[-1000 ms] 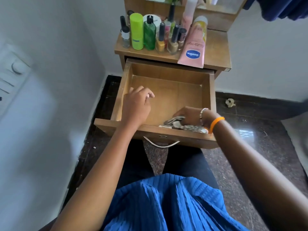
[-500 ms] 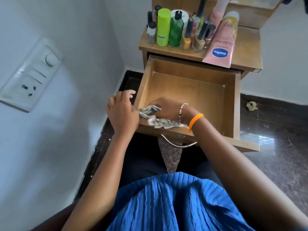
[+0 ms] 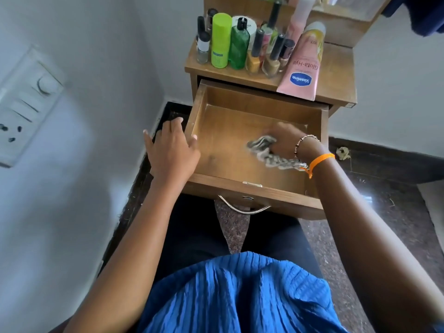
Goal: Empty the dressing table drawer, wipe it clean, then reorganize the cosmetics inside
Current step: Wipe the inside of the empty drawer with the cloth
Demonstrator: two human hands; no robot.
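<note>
Wiping step: I judge I'm mid-way through the task, with the drawer emptied and the cleaning under way.
Dressing table surface point(image 3: 336, 68): wooden, carrying the cosmetics that have yet to go back.
Drawer point(image 3: 228, 140): pulled fully out towards my lap, bare brown wood inside, nothing in it but the cloth and my hand; a metal handle hangs on its front.
My right hand point(image 3: 286, 140): fingers curled round the cloth, pressing it on the drawer floor towards the right side; blurred.
My left hand point(image 3: 171, 152): fingers spread and relaxed, resting against the drawer's left wall, gripping nothing.
Vaseline tube point(image 3: 301, 66): pink, lying at the front right of the bottles.
Cloth point(image 3: 266, 150): crumpled, grey-and-white patterned, trailing back under my wrist.
Bottles: lime-green bottle point(image 3: 219, 40), dark green bottle point(image 3: 239, 44) and nail polishes point(image 3: 254, 54) crowded together upright.
Next move: probably finishing the corners, then setting the cloth aside and lifting the cosmetics in one at a time, upright so nothing tips.
</note>
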